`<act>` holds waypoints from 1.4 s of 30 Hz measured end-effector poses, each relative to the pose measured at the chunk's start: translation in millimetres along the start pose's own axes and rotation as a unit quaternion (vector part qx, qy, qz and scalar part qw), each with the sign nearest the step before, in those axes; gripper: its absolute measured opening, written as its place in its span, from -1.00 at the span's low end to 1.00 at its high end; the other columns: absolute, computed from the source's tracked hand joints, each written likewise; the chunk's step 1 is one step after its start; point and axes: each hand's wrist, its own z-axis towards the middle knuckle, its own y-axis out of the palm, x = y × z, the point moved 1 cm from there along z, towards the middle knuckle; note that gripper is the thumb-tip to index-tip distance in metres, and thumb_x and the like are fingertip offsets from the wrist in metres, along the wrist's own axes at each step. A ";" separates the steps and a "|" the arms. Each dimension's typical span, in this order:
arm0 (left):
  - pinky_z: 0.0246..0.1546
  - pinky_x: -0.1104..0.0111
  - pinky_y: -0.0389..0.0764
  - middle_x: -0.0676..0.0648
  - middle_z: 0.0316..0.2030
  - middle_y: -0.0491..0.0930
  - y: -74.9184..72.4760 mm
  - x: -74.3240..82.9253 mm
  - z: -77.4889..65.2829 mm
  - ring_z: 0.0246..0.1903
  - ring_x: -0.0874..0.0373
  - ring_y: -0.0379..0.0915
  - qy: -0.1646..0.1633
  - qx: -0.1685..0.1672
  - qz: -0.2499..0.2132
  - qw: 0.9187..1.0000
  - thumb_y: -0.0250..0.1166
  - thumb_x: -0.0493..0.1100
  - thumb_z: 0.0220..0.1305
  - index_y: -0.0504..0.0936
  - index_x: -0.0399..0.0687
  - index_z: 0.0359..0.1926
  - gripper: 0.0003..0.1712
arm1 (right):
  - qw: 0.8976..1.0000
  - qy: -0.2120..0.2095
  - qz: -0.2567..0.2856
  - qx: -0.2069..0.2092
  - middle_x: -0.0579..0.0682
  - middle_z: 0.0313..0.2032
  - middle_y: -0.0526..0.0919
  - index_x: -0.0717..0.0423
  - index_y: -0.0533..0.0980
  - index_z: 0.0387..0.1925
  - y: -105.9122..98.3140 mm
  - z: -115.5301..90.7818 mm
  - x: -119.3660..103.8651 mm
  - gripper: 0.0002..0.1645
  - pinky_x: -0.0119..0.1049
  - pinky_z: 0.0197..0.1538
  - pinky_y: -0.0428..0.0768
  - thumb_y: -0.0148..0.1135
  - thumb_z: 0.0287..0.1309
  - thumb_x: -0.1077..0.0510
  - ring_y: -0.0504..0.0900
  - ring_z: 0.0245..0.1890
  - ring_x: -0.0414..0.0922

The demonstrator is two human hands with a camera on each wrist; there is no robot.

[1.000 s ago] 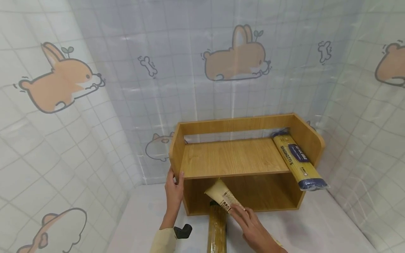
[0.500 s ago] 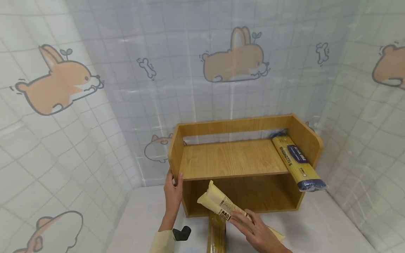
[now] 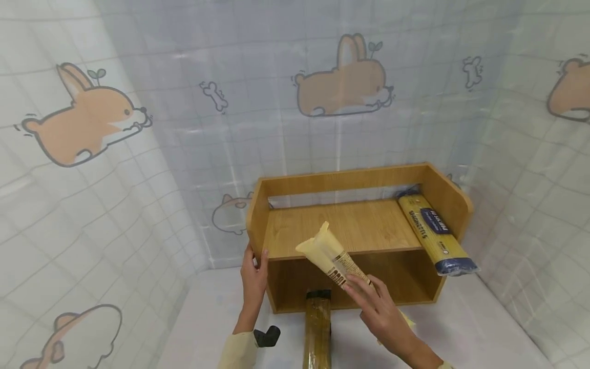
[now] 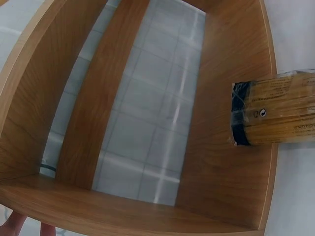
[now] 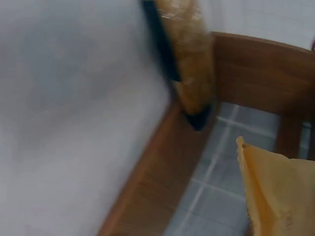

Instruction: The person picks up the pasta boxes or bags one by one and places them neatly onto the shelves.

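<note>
My right hand grips a long pale-yellow packet with brown print. The packet slants, its crimped upper end in front of the upper board's edge; the palm hides its middle. In the right wrist view the packet's end shows at the lower right. My left hand holds the left side panel of a two-level wooden shelf, thumb at the front edge. Only fingertips of it appear in the left wrist view. A spaghetti pack lies on the upper board at the right, overhanging the front.
Another yellow pack with a dark end lies at the lower opening, pointing toward me. Beside my left forearm is a small black object. The shelf stands on a white surface against a curtain-like wall with dog drawings.
My right hand has raised the pale-yellow packet from the lower opening to the height of the upper board, uncovering the dark end of the pack below. My left hand stays on the side panel.
</note>
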 end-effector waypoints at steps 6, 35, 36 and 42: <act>-0.10 0.06 0.51 -0.11 0.18 0.38 1.8 2.0 -0.6 0.09 0.00 0.39 -0.009 0.004 0.003 1.000 0.08 0.04 0.25 0.18 0.03 0.29 -0.38 | 0.996 0.092 -0.003 0.021 0.27 0.17 0.37 0.30 0.39 0.09 -8.2 14.4 25.8 -0.53 -0.30 0.00 0.29 -0.14 0.16 0.24 0.35 0.06 0.11; -0.15 0.12 0.52 -0.13 0.17 0.39 -0.5 6.0 -1.3 0.07 -0.02 0.40 -0.006 0.010 0.010 1.000 0.09 0.00 0.25 0.19 0.01 0.29 -0.38 | 0.948 0.303 -0.101 -0.015 0.16 0.29 0.20 0.13 0.23 0.25 -37.2 58.2 101.5 -0.11 0.03 0.05 0.19 0.20 -0.25 0.45 0.25 0.14 0.16; -0.16 0.12 0.52 -0.13 0.17 0.39 -0.4 5.8 -1.6 0.07 -0.02 0.40 -0.004 0.010 0.011 1.000 0.09 0.00 0.25 0.19 -0.01 0.29 -0.38 | 0.947 0.306 -0.101 -0.016 0.18 0.28 0.21 0.14 0.24 0.24 -37.2 58.5 102.3 -0.13 0.04 0.04 0.20 0.19 -0.25 0.45 0.26 0.12 0.17; -0.18 0.18 0.49 -0.13 0.18 0.37 0.6 5.9 -1.7 0.07 -0.01 0.39 -0.008 0.009 0.011 1.000 0.08 0.01 0.25 0.17 0.00 0.30 -0.37 | 0.937 0.333 -0.099 -0.050 0.21 0.25 0.22 0.20 0.26 0.21 -38.7 61.4 108.6 -0.23 0.05 0.04 0.17 0.20 -0.16 0.38 0.26 0.11 0.16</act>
